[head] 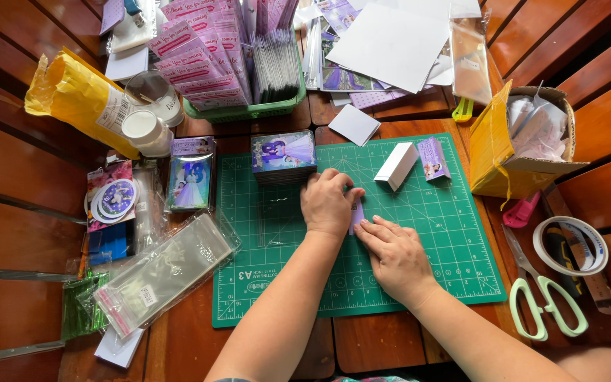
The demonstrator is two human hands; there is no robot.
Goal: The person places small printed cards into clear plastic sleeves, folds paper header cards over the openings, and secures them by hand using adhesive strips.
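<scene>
Big green mat [419,233] sits mid-table. Far left of it, a green basket [249,112] is packed with pink cards [196,60] and grey sleeves [277,67]. Right side, a yellow box [493,152] holds crumpled plastic bags [542,131]. Near left lies a stack of clear bags [160,272]. Both hands meet on the mat: left hand [328,204] and right hand [396,256] pinch a small purple card [357,214] between their fingertips, pressed flat.
</scene>
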